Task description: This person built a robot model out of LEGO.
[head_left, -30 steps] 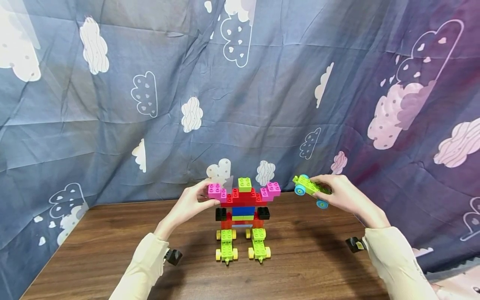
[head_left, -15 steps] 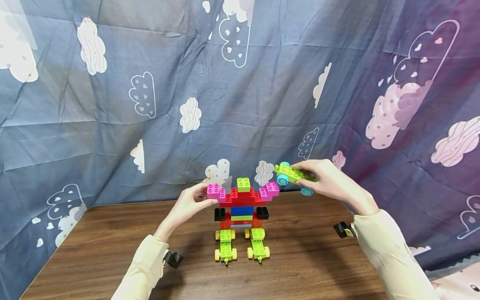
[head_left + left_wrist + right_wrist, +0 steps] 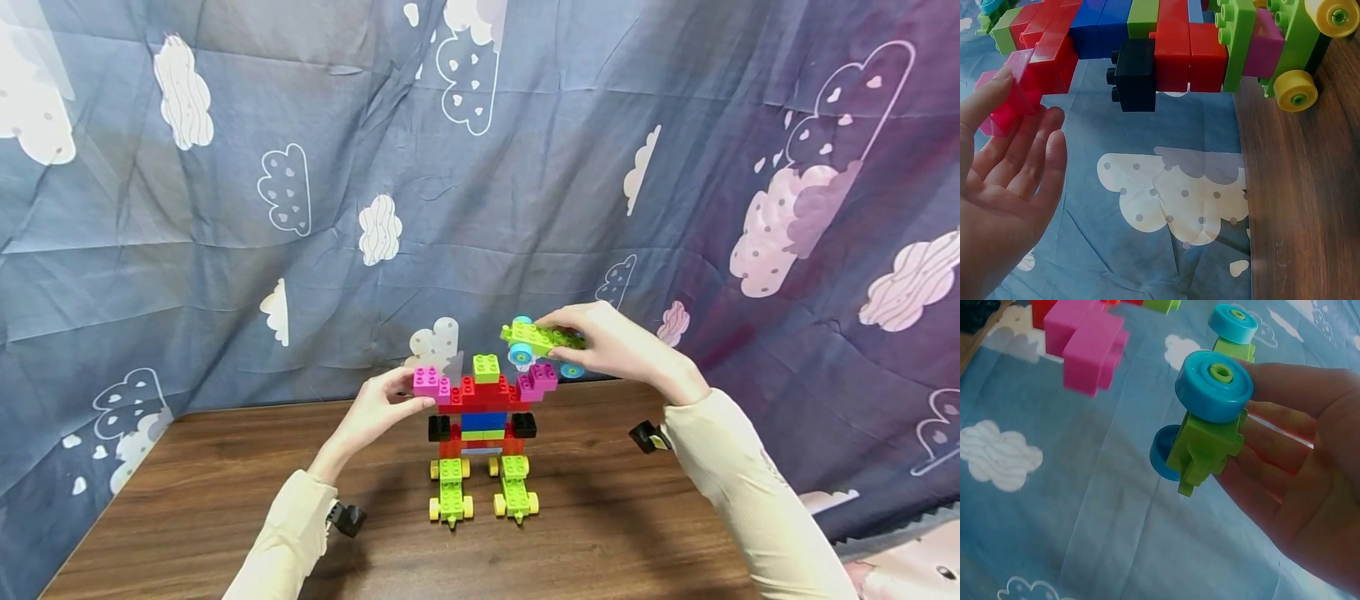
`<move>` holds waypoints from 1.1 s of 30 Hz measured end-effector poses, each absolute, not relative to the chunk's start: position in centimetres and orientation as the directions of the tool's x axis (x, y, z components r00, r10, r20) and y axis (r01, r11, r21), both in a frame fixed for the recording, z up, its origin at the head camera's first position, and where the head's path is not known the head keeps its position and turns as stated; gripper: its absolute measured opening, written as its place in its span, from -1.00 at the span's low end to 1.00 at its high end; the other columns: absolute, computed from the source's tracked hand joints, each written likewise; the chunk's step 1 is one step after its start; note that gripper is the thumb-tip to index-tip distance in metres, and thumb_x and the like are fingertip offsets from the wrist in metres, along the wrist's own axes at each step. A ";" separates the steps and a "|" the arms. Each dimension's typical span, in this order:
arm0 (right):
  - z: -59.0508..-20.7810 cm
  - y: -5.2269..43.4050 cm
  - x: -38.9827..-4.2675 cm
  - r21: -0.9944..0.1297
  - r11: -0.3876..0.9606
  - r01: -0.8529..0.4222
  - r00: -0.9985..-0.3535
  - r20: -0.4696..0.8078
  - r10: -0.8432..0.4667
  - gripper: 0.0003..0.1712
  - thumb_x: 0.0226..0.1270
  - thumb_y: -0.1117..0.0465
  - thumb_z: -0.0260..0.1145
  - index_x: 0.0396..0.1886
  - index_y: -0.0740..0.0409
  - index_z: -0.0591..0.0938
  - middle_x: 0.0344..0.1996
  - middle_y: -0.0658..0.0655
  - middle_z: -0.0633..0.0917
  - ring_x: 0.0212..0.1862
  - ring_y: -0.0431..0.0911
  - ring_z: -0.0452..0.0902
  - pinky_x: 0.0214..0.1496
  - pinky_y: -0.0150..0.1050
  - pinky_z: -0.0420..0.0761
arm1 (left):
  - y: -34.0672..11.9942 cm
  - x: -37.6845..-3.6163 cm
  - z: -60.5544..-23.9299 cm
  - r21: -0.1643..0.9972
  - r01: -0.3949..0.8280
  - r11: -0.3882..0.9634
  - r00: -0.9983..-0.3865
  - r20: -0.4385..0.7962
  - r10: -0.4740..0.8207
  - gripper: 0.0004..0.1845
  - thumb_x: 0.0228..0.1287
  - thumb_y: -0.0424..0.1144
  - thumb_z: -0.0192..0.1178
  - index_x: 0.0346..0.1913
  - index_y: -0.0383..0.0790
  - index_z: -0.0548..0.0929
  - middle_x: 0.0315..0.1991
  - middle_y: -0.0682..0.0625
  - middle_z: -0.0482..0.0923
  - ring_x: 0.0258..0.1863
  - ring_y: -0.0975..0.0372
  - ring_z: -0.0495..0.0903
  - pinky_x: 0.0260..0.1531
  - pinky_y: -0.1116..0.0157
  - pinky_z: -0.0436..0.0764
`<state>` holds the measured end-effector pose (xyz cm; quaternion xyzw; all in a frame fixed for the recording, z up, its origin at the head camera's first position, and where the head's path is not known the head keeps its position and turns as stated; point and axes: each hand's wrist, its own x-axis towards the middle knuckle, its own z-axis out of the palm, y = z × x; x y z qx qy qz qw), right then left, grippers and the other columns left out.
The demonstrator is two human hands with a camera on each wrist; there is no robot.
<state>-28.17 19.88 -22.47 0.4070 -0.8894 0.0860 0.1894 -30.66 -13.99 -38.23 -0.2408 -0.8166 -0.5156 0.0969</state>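
A robot-like figure of toy building blocks point(image 3: 483, 393) stands upright at the middle of the table, with a lime block as its top and two lime wheeled bases with yellow wheels as its feet. My left hand point(image 3: 384, 408) grips the pink blocks point(image 3: 426, 382) at the figure's left end between thumb and fingers; the left wrist view shows the thumb lying over these pink blocks point(image 3: 1013, 94). In my right hand point(image 3: 600, 333) is a lime toy car base point(image 3: 534, 336) with blue wheels, pinched between thumb and fingers. It hangs in the air above the right pink blocks point(image 3: 540, 379), apart from them.
The brown wooden table point(image 3: 247, 467) extends to both sides and in front of the figure. Close behind hangs a blue-grey cloth point(image 3: 337, 200) with white cloud prints. Each wrist carries a small black device, such as the left one point(image 3: 348, 518).
My right hand has carried the lime car base leftward and slightly up, from beside the figure to above its right pink blocks. My left hand stays on the left pink blocks.
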 end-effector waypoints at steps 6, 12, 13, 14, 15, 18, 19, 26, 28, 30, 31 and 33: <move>-22.3 17.8 -28.8 0.010 0.602 -0.798 -0.551 0.390 -0.738 -0.59 0.18 0.26 0.47 0.05 0.24 0.69 -0.11 0.11 0.78 -0.21 -0.14 0.62 -0.09 -0.17 0.65 | -14.0 -30.7 -38.4 0.792 0.495 0.358 -0.865 0.411 0.287 -0.47 0.18 -0.06 0.41 0.21 -0.08 0.59 0.04 -0.06 0.69 -0.05 0.12 0.70 -0.03 0.26 0.70; -22.0 15.9 -28.8 -0.012 0.579 -0.815 -0.545 0.356 -0.759 -0.59 0.19 0.26 0.47 0.05 0.23 0.69 -0.12 0.11 0.78 -0.23 -0.13 0.62 -0.09 -0.18 0.67 | -14.0 -30.6 -38.4 0.791 0.490 0.366 -0.868 0.406 0.285 -0.46 0.19 -0.04 0.40 0.23 -0.07 0.58 0.05 -0.05 0.69 -0.04 0.14 0.68 -0.03 0.29 0.69; -22.0 15.6 -28.8 -0.016 0.575 -0.818 -0.543 0.351 -0.763 -0.59 0.19 0.25 0.47 0.05 0.23 0.69 -0.12 0.11 0.78 -0.22 -0.13 0.62 -0.08 -0.17 0.68 | -14.0 -30.6 -38.4 0.791 0.490 0.366 -0.868 0.405 0.287 -0.46 0.19 -0.04 0.40 0.23 -0.08 0.58 0.05 -0.05 0.68 -0.04 0.14 0.68 -0.03 0.29 0.69; -22.0 15.3 -28.8 -0.017 0.571 -0.821 -0.540 0.347 -0.767 -0.59 0.18 0.25 0.48 0.05 0.23 0.69 -0.11 0.12 0.78 -0.21 -0.12 0.63 -0.06 -0.17 0.68 | -14.0 -30.5 -38.4 0.795 0.487 0.362 -0.870 0.402 0.286 -0.46 0.19 -0.04 0.40 0.23 -0.07 0.58 0.06 -0.04 0.68 -0.04 0.14 0.69 -0.03 0.29 0.69; -22.0 15.1 -28.8 -0.016 0.566 -0.824 -0.536 0.343 -0.771 -0.58 0.18 0.25 0.48 0.05 0.23 0.69 -0.11 0.12 0.78 -0.20 -0.11 0.64 -0.04 -0.16 0.68 | -14.0 -30.5 -38.4 0.795 0.488 0.360 -0.869 0.403 0.287 -0.46 0.19 -0.04 0.40 0.23 -0.07 0.58 0.06 -0.05 0.68 -0.03 0.13 0.69 -0.02 0.28 0.69; -22.2 14.5 -29.0 -0.011 0.557 -0.830 -0.529 0.331 -0.781 -0.58 0.17 0.25 0.49 0.05 0.22 0.69 -0.09 0.12 0.78 -0.14 -0.10 0.67 0.03 -0.16 0.68 | -14.0 -30.4 -38.2 0.795 0.490 0.357 -0.867 0.403 0.292 -0.46 0.20 -0.04 0.40 0.23 -0.08 0.58 0.05 -0.06 0.68 -0.04 0.12 0.69 -0.03 0.27 0.69; -22.3 14.4 -29.1 -0.012 0.555 -0.831 -0.528 0.328 -0.783 -0.57 0.16 0.25 0.49 0.05 0.22 0.69 -0.09 0.12 0.78 -0.12 -0.10 0.68 0.05 -0.16 0.68 | -14.0 -30.4 -38.2 0.797 0.488 0.356 -0.868 0.401 0.292 -0.45 0.20 -0.03 0.40 0.23 -0.08 0.58 0.05 -0.06 0.68 -0.04 0.12 0.69 -0.03 0.27 0.69; -22.7 13.5 -29.5 -0.029 0.552 -0.833 -0.534 0.299 -0.791 -0.59 0.20 0.24 0.47 0.07 0.21 0.69 -0.06 0.12 0.77 -0.08 -0.10 0.69 0.09 -0.15 0.68 | -14.1 -30.4 -38.2 0.812 0.464 0.354 -0.880 0.379 0.286 -0.45 0.19 0.00 0.40 0.23 -0.05 0.58 0.05 -0.03 0.68 -0.04 0.14 0.67 -0.04 0.30 0.69; -22.7 13.3 -29.5 -0.033 0.555 -0.831 -0.539 0.291 -0.790 -0.59 0.21 0.25 0.46 0.07 0.21 0.69 -0.06 0.13 0.77 -0.08 -0.09 0.69 0.08 -0.15 0.68 | -14.2 -30.5 -38.2 0.810 0.466 0.355 -0.879 0.379 0.290 -0.45 0.20 -0.01 0.39 0.23 -0.06 0.58 0.06 -0.04 0.68 -0.03 0.13 0.68 -0.03 0.28 0.69; -22.7 13.1 -29.6 -0.035 0.559 -0.829 -0.544 0.285 -0.789 -0.60 0.22 0.25 0.45 0.07 0.22 0.69 -0.05 0.13 0.77 -0.08 -0.09 0.69 0.09 -0.15 0.68 | -14.2 -30.5 -38.3 0.812 0.465 0.353 -0.879 0.378 0.290 -0.46 0.20 -0.02 0.40 0.23 -0.06 0.58 0.06 -0.05 0.68 -0.03 0.12 0.68 -0.02 0.26 0.70; -22.7 13.1 -29.6 -0.034 0.561 -0.827 -0.547 0.281 -0.789 -0.60 0.22 0.26 0.45 0.07 0.21 0.69 -0.04 0.14 0.77 -0.07 -0.09 0.69 0.09 -0.15 0.68 | -14.2 -30.6 -38.3 0.811 0.468 0.352 -0.878 0.381 0.291 -0.46 0.20 -0.03 0.40 0.23 -0.07 0.58 0.06 -0.05 0.68 -0.02 0.12 0.68 -0.01 0.24 0.70; -22.8 12.9 -29.7 -0.040 0.565 -0.824 -0.554 0.270 -0.788 -0.61 0.22 0.26 0.45 0.07 0.21 0.69 -0.04 0.14 0.77 -0.07 -0.09 0.69 0.10 -0.16 0.68 | -14.2 -30.6 -38.3 0.807 0.473 0.353 -0.876 0.385 0.292 -0.46 0.20 -0.04 0.40 0.23 -0.08 0.58 0.05 -0.07 0.68 -0.02 0.10 0.68 0.00 0.22 0.70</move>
